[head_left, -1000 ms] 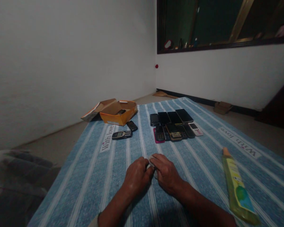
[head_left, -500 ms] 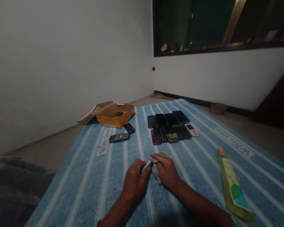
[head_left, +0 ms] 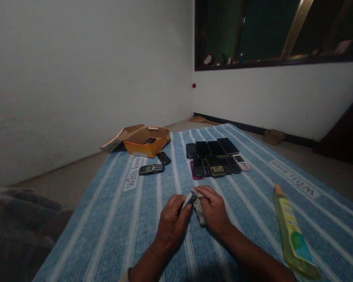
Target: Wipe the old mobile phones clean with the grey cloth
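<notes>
Pale-edged device (head_left: 188, 200): between our two hands, over the striped tablecloth (head_left: 106, 219); probably a phone, mostly covered by fingers.
Long axis: slants away from us and rightward, out of the left grasp toward the right fingertips.
Left hand (head_left: 173, 218): closed round the near end; the nearer of our two.
Right hand (head_left: 216, 209): pinching a grey rag (head_left: 199, 213) at the far end.
Phone rows (head_left: 214, 160): beyond our hands, slightly right.
</notes>
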`<state>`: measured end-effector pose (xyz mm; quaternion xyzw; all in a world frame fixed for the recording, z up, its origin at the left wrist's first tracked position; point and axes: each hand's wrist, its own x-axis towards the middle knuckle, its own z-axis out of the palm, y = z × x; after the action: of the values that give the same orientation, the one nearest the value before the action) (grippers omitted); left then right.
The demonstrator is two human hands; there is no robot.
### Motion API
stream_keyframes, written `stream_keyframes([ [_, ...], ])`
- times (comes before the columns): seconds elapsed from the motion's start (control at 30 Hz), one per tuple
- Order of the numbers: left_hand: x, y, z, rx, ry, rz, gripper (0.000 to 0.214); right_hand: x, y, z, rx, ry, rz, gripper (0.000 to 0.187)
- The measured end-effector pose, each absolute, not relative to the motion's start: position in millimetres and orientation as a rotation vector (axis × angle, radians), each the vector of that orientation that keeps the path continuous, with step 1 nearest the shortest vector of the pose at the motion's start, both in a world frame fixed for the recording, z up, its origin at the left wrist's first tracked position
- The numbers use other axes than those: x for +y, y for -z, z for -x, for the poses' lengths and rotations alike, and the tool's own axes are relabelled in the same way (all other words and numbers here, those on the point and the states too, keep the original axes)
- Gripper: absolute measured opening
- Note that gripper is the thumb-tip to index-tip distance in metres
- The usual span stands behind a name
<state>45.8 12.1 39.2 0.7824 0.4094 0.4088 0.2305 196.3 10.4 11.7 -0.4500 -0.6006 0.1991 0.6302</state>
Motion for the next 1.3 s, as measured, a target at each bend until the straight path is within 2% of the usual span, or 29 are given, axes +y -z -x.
stream_keyframes([
  [0.13, 11, -38, -46, 1.116, -1.152, -2.150, 0.018, 5, -14, -195, -1.583, -0.154, 0.956, 0.043],
  [0.27, 11, -38, -47, 1.097, -1.148, -2.094, 0.017, -1, -20, -194, -1.765, 0.125, 0.910, 0.040],
  [0.43, 11, -37, -48, 1.091, -1.153, -2.022, 0.017, -2, -22, -193, -1.815, 0.121, 0.894, 0.040],
  [0.63, 11, -34, -48, 1.088, -1.222, -1.971, 0.017, 4, -13, -192, -1.558, -0.303, 0.947, 0.047],
  [0.87, 13, -31, -48, 1.121, -1.297, -1.874, 0.019, 4, -21, -184, -0.920, -1.171, 1.057, 0.033],
  [0.97, 13, -31, -49, 1.108, -1.326, -1.854, 0.019, 2, -21, -181, -0.834, -1.298, 1.016, 0.035],
  [1.13, 13, -33, -49, 1.040, -1.330, -1.838, 0.020, 0, -24, -183, -1.019, -1.058, 1.099, 0.033],
  [1.3, 15, -28, -46, 0.999, -1.290, -1.883, 0.021, -1, -23, -188, -1.385, -0.528, 1.005, 0.041],
])
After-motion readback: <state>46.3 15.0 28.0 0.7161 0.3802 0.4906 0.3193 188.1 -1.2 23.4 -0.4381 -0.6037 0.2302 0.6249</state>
